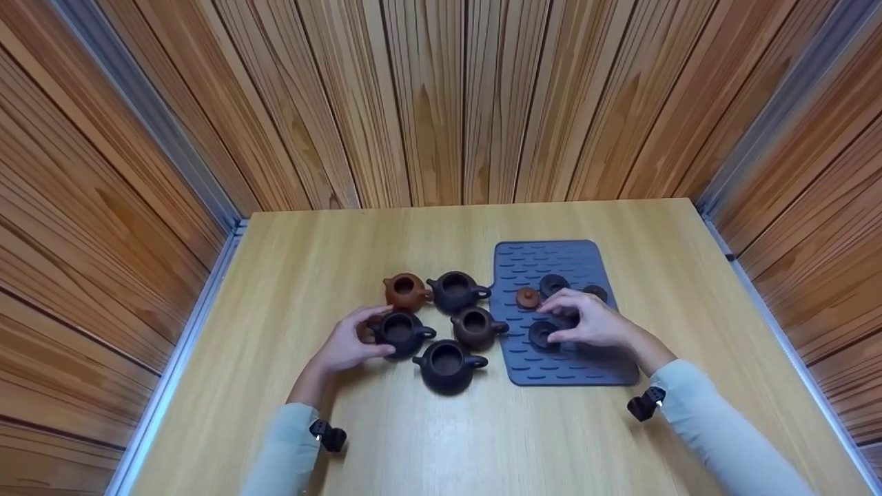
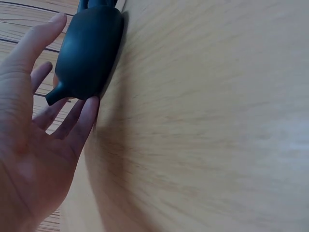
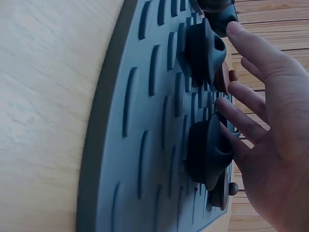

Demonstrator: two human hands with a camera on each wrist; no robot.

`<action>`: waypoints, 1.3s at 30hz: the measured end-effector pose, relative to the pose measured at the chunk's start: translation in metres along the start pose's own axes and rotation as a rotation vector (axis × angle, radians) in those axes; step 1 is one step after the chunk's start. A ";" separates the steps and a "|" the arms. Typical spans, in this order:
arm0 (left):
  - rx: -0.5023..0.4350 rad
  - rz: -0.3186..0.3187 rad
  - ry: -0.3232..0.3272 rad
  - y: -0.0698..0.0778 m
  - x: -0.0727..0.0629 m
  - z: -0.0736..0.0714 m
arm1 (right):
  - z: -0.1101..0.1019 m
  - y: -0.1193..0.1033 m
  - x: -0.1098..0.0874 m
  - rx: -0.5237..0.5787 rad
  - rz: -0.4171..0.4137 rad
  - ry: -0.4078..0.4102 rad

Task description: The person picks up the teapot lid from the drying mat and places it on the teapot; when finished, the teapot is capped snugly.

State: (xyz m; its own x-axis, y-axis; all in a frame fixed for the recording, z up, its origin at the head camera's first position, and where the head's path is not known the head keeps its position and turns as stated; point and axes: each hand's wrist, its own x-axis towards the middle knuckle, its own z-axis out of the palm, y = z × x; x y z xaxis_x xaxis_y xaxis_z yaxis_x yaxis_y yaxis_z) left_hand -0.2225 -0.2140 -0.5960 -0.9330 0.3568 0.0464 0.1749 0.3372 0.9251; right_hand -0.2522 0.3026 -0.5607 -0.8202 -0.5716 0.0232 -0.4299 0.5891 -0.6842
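Observation:
My left hand (image 1: 344, 344) curves loosely about the spout end of a lidless black teapot (image 1: 401, 332). In the left wrist view, its thumb stands slightly off the pot's dark body (image 2: 89, 53), with a fingertip right at the base. Over the grey mat (image 1: 524, 258), my right hand (image 1: 591, 320) spreads thumb and fingers above the dark lids. A black lid (image 1: 539, 335) lies just by its thumb. Beyond the fingertips is a reddish-brown lid (image 1: 528, 297). The right wrist view shows another black lid (image 3: 207, 152) beneath the fingers, resting on the mat.
Other lidless teapots stand close together: a reddish-brown one (image 1: 406, 303), a black one (image 1: 455, 303) behind, a dark brown one (image 1: 475, 341) and a black one (image 1: 446, 379) in front. More dark lids (image 1: 553, 282) lie on the mat. Wood-panelled walls (image 1: 441, 103) enclose the table.

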 end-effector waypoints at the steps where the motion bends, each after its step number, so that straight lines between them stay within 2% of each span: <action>1: -0.005 -0.001 0.003 -0.001 0.000 0.001 | 0.000 0.001 0.000 0.003 -0.002 -0.005; 11: -0.049 -0.029 -0.016 -0.005 0.001 -0.003 | -0.006 0.006 0.006 0.076 -0.099 -0.070; 18: -0.101 -0.075 -0.028 -0.006 0.000 -0.006 | -0.010 0.009 0.012 0.106 -0.037 -0.143; 21: -0.103 -0.073 -0.022 -0.008 0.001 -0.005 | -0.010 0.011 0.015 0.127 -0.024 -0.160; 30: -0.123 -0.072 -0.017 -0.010 0.002 -0.005 | -0.004 0.014 0.018 0.156 0.018 -0.145; 34: -0.133 -0.086 -0.018 -0.009 0.001 -0.005 | -0.002 0.014 0.016 0.165 0.012 -0.130; 39: -0.124 -0.067 -0.027 -0.009 0.001 -0.005 | -0.002 0.013 0.015 0.159 0.002 -0.111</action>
State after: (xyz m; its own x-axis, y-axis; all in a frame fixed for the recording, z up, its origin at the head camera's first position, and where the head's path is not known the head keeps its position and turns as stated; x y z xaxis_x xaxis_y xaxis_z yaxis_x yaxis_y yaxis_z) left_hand -0.2270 -0.2210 -0.6022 -0.9323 0.3607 -0.0259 0.0706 0.2517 0.9652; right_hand -0.2706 0.3028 -0.5674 -0.7705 -0.6353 -0.0528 -0.3560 0.4974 -0.7911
